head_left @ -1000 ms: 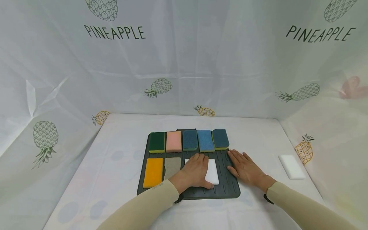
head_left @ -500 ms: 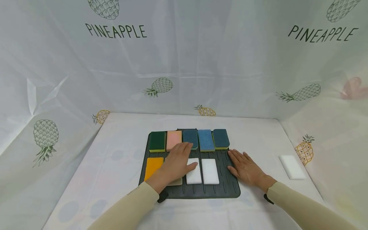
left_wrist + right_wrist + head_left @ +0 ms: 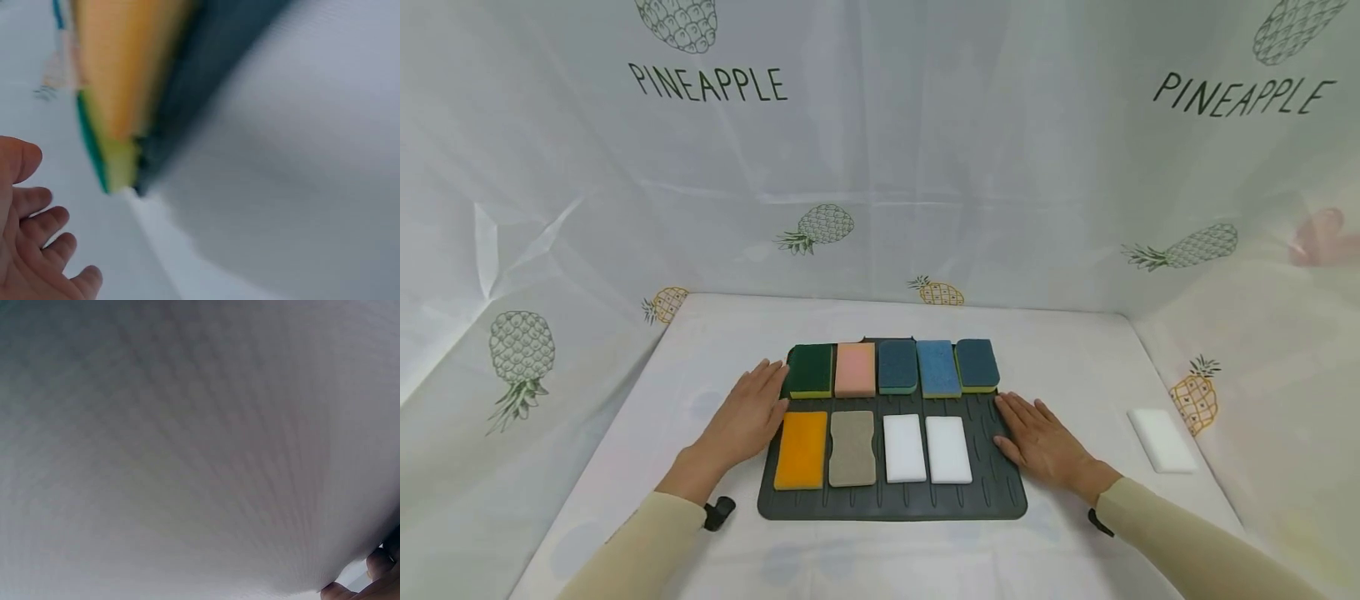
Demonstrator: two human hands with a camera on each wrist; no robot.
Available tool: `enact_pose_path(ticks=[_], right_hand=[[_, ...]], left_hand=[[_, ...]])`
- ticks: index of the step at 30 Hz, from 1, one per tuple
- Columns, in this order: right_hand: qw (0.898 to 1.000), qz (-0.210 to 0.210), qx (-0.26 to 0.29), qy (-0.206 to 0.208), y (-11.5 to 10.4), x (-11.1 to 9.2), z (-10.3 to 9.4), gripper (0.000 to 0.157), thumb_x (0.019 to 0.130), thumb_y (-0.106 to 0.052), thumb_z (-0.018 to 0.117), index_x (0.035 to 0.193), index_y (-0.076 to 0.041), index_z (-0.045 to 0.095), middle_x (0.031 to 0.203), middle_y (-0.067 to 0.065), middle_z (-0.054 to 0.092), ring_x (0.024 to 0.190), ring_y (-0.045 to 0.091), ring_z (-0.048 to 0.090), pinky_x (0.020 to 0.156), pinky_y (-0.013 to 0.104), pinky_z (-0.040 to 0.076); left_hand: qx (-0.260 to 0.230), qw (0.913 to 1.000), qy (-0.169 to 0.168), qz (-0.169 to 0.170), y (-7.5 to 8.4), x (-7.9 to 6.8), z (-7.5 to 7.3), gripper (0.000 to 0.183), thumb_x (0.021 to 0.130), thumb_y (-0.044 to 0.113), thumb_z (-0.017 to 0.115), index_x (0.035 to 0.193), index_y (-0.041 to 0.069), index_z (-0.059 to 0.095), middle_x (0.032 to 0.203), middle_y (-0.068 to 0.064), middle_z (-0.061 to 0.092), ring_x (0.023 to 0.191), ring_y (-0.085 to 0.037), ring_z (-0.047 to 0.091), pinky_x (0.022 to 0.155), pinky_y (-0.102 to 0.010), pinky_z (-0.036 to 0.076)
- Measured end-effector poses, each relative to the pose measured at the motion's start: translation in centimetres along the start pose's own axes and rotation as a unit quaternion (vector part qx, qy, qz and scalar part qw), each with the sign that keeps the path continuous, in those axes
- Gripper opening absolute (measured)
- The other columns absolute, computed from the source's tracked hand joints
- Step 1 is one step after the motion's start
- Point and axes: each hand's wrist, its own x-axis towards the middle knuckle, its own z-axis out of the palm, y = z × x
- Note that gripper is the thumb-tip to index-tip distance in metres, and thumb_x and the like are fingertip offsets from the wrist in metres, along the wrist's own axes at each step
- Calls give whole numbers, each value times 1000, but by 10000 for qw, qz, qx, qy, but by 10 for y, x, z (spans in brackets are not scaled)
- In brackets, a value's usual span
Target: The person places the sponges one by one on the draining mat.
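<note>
A dark grey ridged mat (image 3: 925,504) lies on the table, bearing two rows of sponges. Along its far row are a dark green sponge (image 3: 810,371), a pink one (image 3: 854,369), a dark blue one (image 3: 897,365), a lighter blue one (image 3: 938,367) and another dark blue one (image 3: 977,363). Nearer lie an orange sponge (image 3: 801,450), a beige notched one (image 3: 852,448) and two white ones (image 3: 905,448). My left hand (image 3: 741,421), fingers extended and holding nothing, is at the mat's left edge. With straight fingers, my right hand (image 3: 1043,442) rests at the right edge.
A single white sponge (image 3: 1162,440) lies apart on the table at the far right. Pineapple-printed white sheeting (image 3: 985,167) rises behind the table and along both sides. The right wrist view is mostly filled by white cloth (image 3: 187,475).
My left hand has gone from a white sponge leftward across the mat to its left edge, uncovering both white sponges and the beige one. My right hand stays put.
</note>
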Motion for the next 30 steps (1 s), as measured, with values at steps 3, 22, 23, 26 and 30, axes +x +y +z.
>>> enact_pose_path(ticks=[3, 22, 23, 26, 30], right_hand=[[9999, 42, 19, -110, 0, 0, 0, 72, 111, -45, 49, 162, 3, 34, 167, 22, 38, 155, 41, 36, 125, 63, 29], [9994, 138, 216, -227, 9, -7, -14, 73, 109, -48, 52, 158, 5, 40, 161, 26, 46, 149, 44, 44, 120, 64, 37], [9993, 138, 246, -264, 11, -8, -19, 73, 108, -47, 55, 157, 6, 42, 159, 26, 47, 148, 45, 46, 119, 63, 39], [9994, 94, 177, -283, 21, -8, -36, 71, 106, -43, 62, 154, 6, 46, 155, 27, 52, 143, 45, 51, 117, 60, 43], [9998, -125, -146, 31, 42, -8, -62, 65, 101, -31, 72, 149, 7, 53, 147, 27, 59, 133, 45, 59, 110, 59, 50]], left_hand=[[140, 9995, -266, -85, -15, -13, 8, 61, 108, 22, 59, 160, -5, 38, 165, -27, 39, 156, -46, 30, 126, -64, 26], [462, 9912, -1236, 138, -17, -26, 31, 64, 111, 26, 53, 160, -9, 33, 168, -28, 32, 156, -47, 31, 123, -67, 30], [426, 9912, -1239, 164, -17, -25, 32, 64, 111, 25, 53, 161, -9, 32, 169, -28, 31, 156, -47, 31, 123, -67, 30], [340, 9916, -1231, 196, -18, -26, 34, 64, 111, 24, 53, 161, -9, 30, 169, -29, 30, 156, -48, 31, 123, -68, 29], [346, 9924, -1173, 161, -20, -31, 33, 64, 110, 21, 55, 161, -9, 31, 168, -29, 31, 155, -48, 33, 122, -69, 30]])
